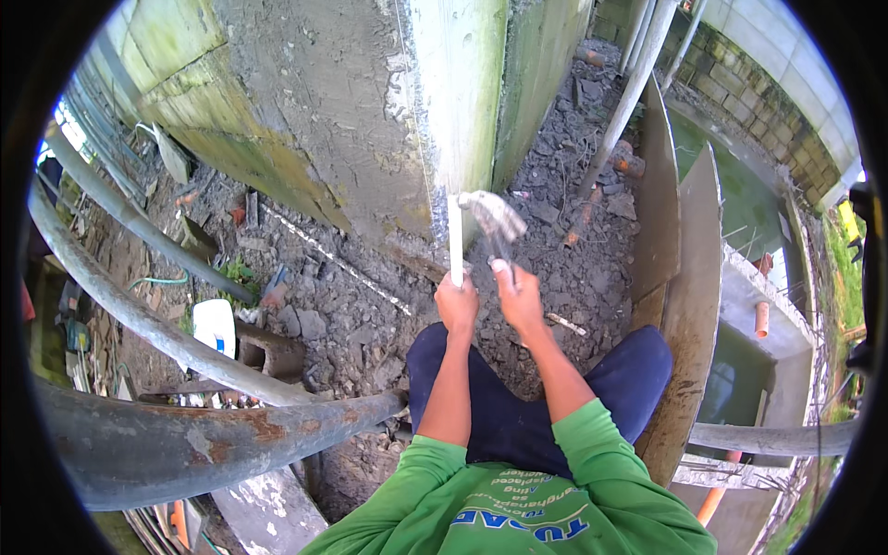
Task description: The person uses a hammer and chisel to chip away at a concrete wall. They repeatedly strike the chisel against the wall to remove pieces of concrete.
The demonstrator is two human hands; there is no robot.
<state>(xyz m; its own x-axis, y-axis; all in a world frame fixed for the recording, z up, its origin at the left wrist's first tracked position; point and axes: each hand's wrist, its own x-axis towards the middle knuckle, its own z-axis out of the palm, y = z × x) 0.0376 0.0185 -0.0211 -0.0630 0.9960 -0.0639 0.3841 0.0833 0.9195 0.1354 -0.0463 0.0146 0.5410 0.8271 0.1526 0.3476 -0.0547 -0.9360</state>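
Note:
My left hand [458, 305] is closed around a pale, straight strip [455, 239] that stands roughly upright against the lower corner of a concrete column [458, 104]. The strip's material cannot be told. In my right hand [519, 298] is the handle of a claw hammer [494, 214], whose head is blurred and lies just right of the strip's upper end. Whether the hammer touches the strip is unclear. A thin line runs down the column near its edge between grey plaster and a paler face.
Broken rubble [347, 354] covers the ground around my knees. Large metal pipes [222, 444] cross at the left, near a white container [214, 326]. Upright boards [694, 277] stand close on my right, beside pits of green water [735, 378]. A slanted pole [631, 104] rises behind.

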